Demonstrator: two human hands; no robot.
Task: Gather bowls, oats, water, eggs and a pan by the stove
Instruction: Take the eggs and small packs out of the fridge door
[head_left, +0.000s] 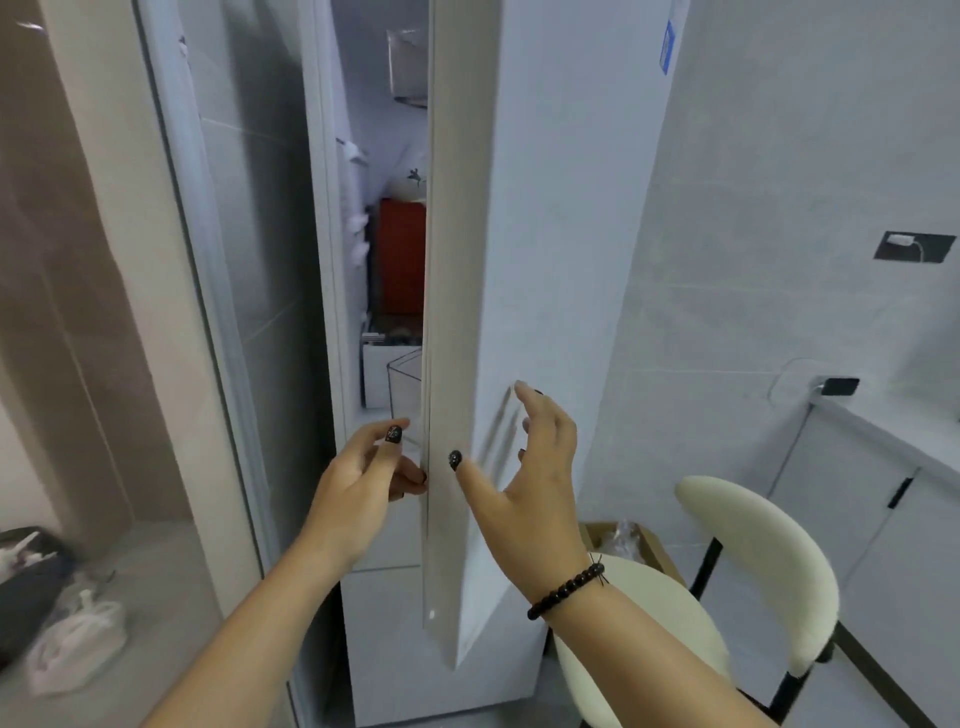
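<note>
Cream chair (748, 561) sits lower right of my view, cardboard box (631, 540) tucked behind it, white plastic bags (78, 642) lower left.

We're standing right at the fridge, and its door (467, 312) is cracked open, edge-on to us down the middle of the frame. Our left hand (358, 478) has its fingers curled around the door's edge, thumb on the near side. Our right hand (524, 467) is spread out loose just beside the door's outer face, with a dark bead bracelet (566, 587) on the wrist. Through the gap we can make out a red box (400, 254) and a clear bin (405, 374) below it. Lower right there's a cream chair (727, 597), and lower left some white plastic bags (78, 639) lie on the floor.
</note>
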